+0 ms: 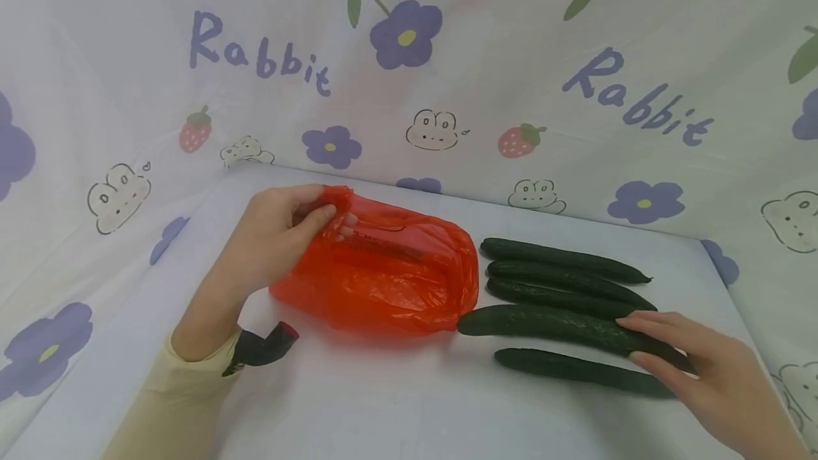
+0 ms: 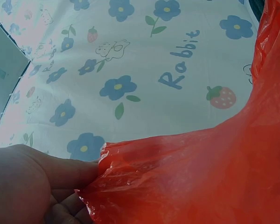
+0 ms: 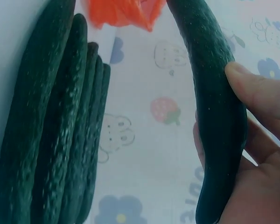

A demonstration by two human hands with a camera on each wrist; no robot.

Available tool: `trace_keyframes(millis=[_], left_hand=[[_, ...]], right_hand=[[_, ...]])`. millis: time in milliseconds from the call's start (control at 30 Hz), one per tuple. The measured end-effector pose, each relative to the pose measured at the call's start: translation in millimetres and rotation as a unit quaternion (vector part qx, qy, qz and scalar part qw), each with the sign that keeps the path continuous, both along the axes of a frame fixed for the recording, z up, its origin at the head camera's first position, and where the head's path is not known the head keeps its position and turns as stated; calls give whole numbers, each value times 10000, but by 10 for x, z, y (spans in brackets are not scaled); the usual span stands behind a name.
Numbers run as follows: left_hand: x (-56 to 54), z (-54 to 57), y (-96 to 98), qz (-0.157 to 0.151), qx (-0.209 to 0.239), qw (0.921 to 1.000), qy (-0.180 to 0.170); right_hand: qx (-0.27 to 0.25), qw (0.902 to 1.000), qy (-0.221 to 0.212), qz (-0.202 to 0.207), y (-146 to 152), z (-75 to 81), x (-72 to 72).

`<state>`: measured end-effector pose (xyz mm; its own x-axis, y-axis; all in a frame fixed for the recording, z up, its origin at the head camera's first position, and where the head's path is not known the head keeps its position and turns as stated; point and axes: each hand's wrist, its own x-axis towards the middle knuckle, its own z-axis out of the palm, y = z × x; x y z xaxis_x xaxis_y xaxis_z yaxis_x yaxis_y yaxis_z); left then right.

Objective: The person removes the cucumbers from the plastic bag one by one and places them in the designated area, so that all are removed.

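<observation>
My left hand (image 1: pixel 271 236) pinches the gathered edge of a red plastic bag (image 1: pixel 396 282) between thumb and fingers. The same pinch shows in the left wrist view, where the bag (image 2: pixel 214 172) stretches off to the right. On the other side, my right hand (image 1: pixel 709 368) grips a dark green cucumber (image 1: pixel 543 321) near its right end, thumb on one side and fingers on the other. This cucumber's far tip overlaps the bag's right end in the head view. In the right wrist view the held cucumber (image 3: pixel 214 93) stands apart from the others.
Behind the held cucumber, several more cucumbers (image 1: pixel 569 255) lie side by side on the white table (image 1: pixel 383 403). Another cucumber (image 1: pixel 575 369) lies nearer the front. A printed curtain (image 1: pixel 473 77) rises behind the table. A black device (image 1: pixel 265 346) is strapped to the left wrist.
</observation>
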<state>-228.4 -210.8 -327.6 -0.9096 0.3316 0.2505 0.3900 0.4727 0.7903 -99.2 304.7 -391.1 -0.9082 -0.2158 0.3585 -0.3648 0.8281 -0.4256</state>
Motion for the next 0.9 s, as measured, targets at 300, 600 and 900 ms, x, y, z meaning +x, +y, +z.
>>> trace_keyframes(millis=[300, 600, 900], left_hand=[[-7, -12, -21, 58, -31, 10000, 50], [-13, -16, -28, 60, -42, 10000, 56], [-25, -15, -21, 103, -105, 9999, 61]], right_hand=[[-374, 9984, -368, 233, 254, -65, 141], [-426, 9975, -541, 147, 425, -240, 257], [-292, 9852, -1675, -237, 605, -527, 346]])
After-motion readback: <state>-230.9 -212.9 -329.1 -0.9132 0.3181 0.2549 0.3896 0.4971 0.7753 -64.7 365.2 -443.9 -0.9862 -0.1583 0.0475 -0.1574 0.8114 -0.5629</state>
